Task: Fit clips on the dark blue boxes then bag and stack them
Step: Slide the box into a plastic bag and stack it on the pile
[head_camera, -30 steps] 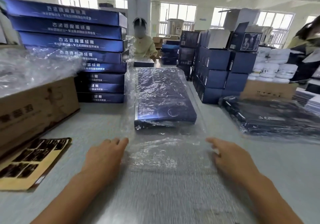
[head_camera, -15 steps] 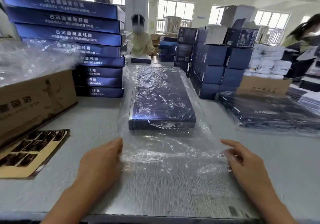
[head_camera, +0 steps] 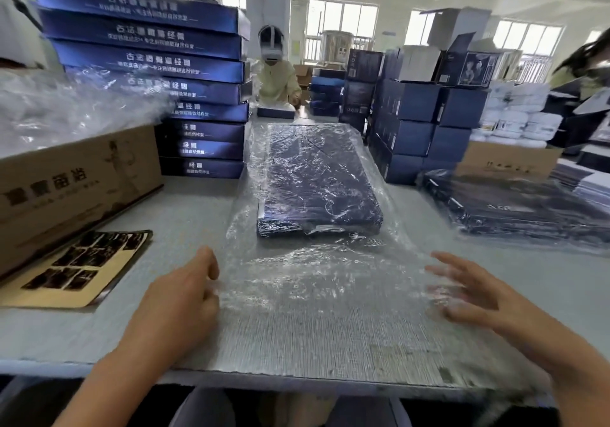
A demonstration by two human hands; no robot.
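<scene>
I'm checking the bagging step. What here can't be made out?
- Head view, clip on the bagged box: hidden by crinkled, glaring clear bag.
- Right hand: fingers motion-blurred, contact with bag unclear.
- Left hand: fingertips curl out of sight.

Pale grey worktable (head_camera: 185,215), front edge nearest the camera. Centre: flat dark blue box (head_camera: 317,182) inside clear plastic bag (head_camera: 317,294), bag's open end lying flat toward the front edge. Left: brown cardboard carton (head_camera: 76,182); just in front of it, tan card sheet with black stickers (head_camera: 76,270). Back left: tall stack of flat dark blue boxes (head_camera: 185,96). Right: bagged dark boxes (head_camera: 515,209); behind them, stacked blue cube cartons (head_camera: 425,123).
</scene>
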